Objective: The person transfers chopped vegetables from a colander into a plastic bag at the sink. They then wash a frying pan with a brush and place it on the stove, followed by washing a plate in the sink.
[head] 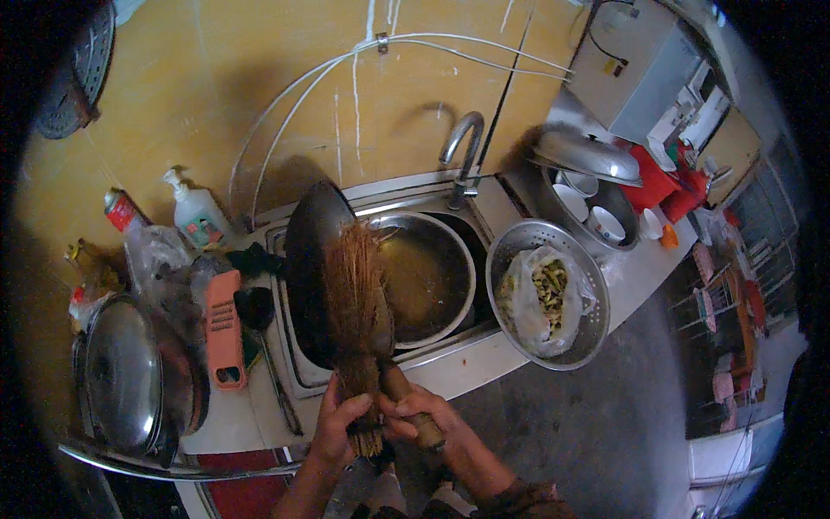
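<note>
My left hand (338, 418) is closed around the bound lower end of a straw wok brush (353, 272), whose bristles point up over the sink. My right hand (433, 415) grips the wooden handle (415, 409) of a utensil; its head is mostly hidden behind the brush, so its kind is unclear. A dark wok (318, 217) stands tilted in the left sink basin, behind the bristles. Right of the brush, a metal basin (471, 285) of cloudy water sits in the sink. The steel faucet (476, 139) rises behind it.
A steel colander (600, 331) with a plastic bag of cut food (551, 292) rests at the counter's front edge. Behind it is a pot of bowls (616, 237) with a lid (587, 152). Left are a ladle (279, 383), an orange grater (224, 331), a lidded pan (123, 376) and a pump bottle (198, 214).
</note>
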Available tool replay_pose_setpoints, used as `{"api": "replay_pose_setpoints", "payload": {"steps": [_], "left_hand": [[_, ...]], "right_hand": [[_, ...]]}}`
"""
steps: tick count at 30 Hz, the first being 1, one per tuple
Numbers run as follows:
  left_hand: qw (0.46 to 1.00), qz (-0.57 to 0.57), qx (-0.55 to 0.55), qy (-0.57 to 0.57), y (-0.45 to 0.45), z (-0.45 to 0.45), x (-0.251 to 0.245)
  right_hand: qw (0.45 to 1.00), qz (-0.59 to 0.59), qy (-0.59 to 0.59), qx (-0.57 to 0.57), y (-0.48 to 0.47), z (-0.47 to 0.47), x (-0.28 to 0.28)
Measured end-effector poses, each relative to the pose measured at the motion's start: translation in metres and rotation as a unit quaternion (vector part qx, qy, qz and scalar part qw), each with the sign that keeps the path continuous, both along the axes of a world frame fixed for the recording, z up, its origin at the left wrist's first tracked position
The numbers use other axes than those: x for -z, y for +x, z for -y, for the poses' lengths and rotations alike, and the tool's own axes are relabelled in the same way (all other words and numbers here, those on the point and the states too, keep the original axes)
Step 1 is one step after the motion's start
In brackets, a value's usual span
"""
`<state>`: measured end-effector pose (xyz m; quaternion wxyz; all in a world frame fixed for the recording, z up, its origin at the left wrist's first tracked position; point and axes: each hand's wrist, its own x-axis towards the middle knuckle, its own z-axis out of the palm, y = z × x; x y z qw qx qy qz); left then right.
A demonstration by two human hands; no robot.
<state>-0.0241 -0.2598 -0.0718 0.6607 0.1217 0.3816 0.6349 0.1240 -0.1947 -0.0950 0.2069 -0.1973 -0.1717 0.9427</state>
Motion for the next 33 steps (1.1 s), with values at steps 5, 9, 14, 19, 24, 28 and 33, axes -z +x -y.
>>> {"api": "replay_pose_setpoints", "payload": {"steps": [5,9,14,19,24,28,33], "left_hand": [[1.0,-0.021,-0.007,-0.007,0.007,0.012,-0.013],[0.998,-0.059,-0.023,0.009,0.026,0.018,-0.019],[0.993,-0.094,-0.062,0.046,0.068,0.025,-0.026],[0.983,-0.139,-0.11,0.052,0.125,0.032,-0.04],[0.977,-0.13,-0.156,0.072,0.175,0.047,-0.054],[0.956,-0.128,-0.235,0.123,0.197,0.065,-0.057],[0.922,-0.183,-0.338,0.043,0.169,0.101,-0.023]], "right_hand": [[0.998,-0.052,0.008,-0.017,0.006,0.005,-0.008],[0.998,-0.043,0.013,-0.034,0.024,0.008,-0.014],[0.994,-0.074,0.023,-0.078,0.061,0.004,-0.018],[0.99,-0.097,0.006,-0.102,0.109,0.003,-0.026],[0.966,-0.213,-0.068,-0.132,0.145,0.005,-0.031],[0.956,-0.24,-0.091,-0.144,0.161,0.009,-0.035],[0.956,-0.241,-0.059,-0.157,0.178,0.003,-0.037]]}}
